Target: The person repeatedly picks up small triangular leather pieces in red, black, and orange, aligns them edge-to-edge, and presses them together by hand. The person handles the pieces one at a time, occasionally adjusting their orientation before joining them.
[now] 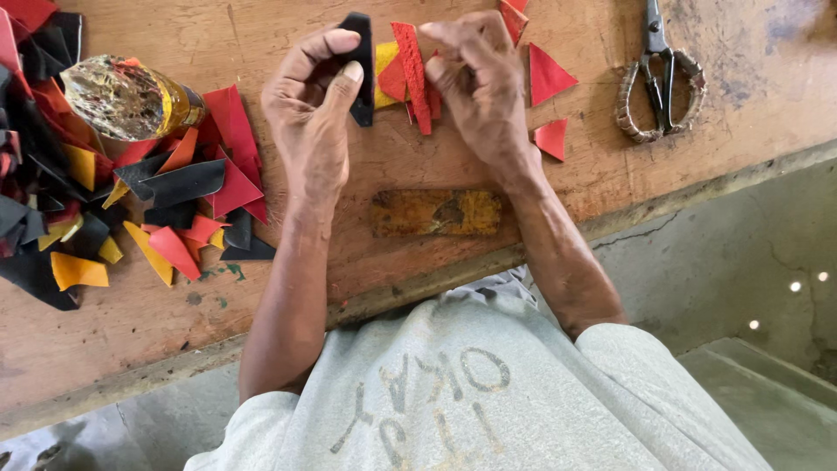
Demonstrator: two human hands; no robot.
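my left hand (pixel 309 105) pinches a black strip (pixel 360 70), right hand (pixel 475 83) fingers curled on a red strip (pixel 411 74), scissors (pixel 660 74) far right

— What sort of place are we in?

— We are in a small craft workshop. We sit at a worn, stained wooden workbench (pixel 715 113) with a bare concrete floor (pixel 741 262) beside it.

— What shows us that?

— We see a heap of red, black and yellow cut scraps (pixel 131 201), a pair of scissors with wrapped handles (pixel 660 74), a bottle of yellowish liquid (pixel 131 98), and a glue-stained wooden block (pixel 436 213).
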